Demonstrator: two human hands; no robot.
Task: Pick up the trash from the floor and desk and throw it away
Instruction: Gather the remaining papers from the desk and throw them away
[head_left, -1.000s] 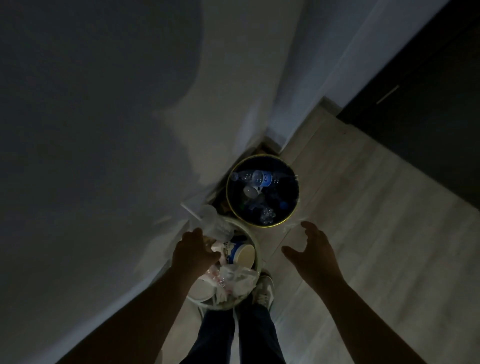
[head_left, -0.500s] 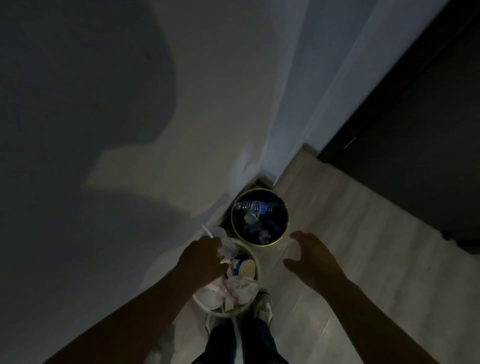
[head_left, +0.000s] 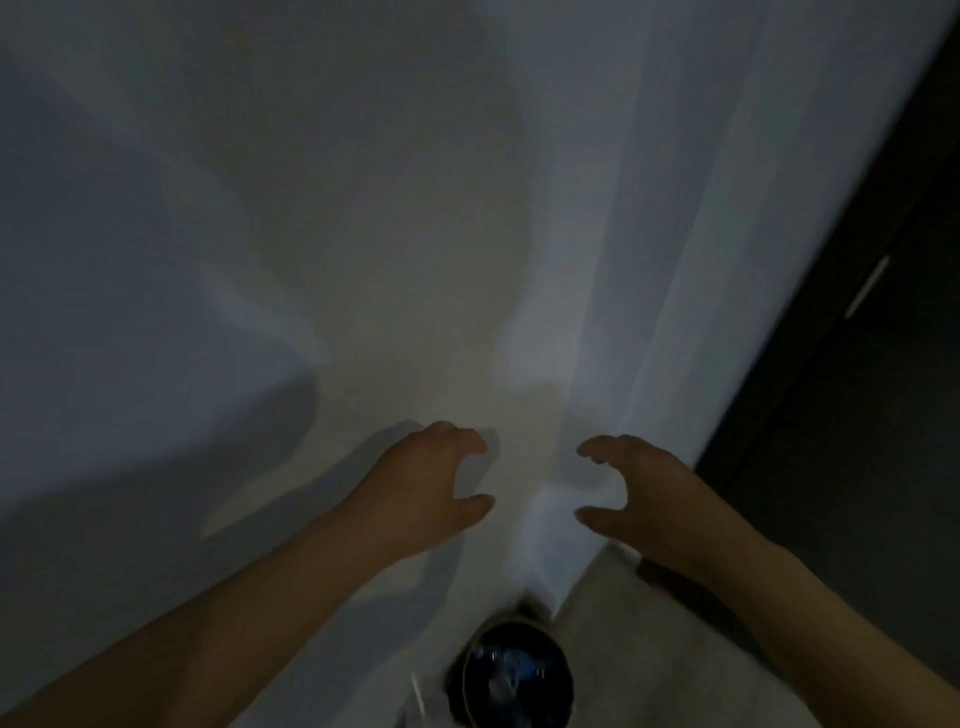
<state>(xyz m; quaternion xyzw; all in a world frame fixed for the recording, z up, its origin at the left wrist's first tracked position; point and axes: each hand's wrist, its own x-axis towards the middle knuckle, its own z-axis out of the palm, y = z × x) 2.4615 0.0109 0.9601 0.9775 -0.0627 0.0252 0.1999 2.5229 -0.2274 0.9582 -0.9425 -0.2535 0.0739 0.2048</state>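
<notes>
Low at the bottom edge, round dark bin (head_left: 546, 644) with a thin yellowish rim, standing on the floor in the wall corner, partly cut off by the frame. Trash (head_left: 511, 670) inside it: blurred blue and pale bits, shapes not readable. Thin white streak (head_left: 418, 693) just left of the bin, too blurred to name.

Left hand (head_left: 431, 483) raised in front of the wall, well above the bin, fingers loosely curled, thumb out, holding nothing. Right hand (head_left: 639, 493) beside it at the same height, same loose claw shape, also empty. The two hands face each other, apart, not touching.

Pale wall (head_left: 363, 208) fills most of the view, arm shadows on it. Light wood floor (head_left: 649, 649) right of the bin. Dark door (head_left: 857, 415) on the right with a slim pale handle (head_left: 866, 287). Right forearm crosses in front of the door's lower part.
</notes>
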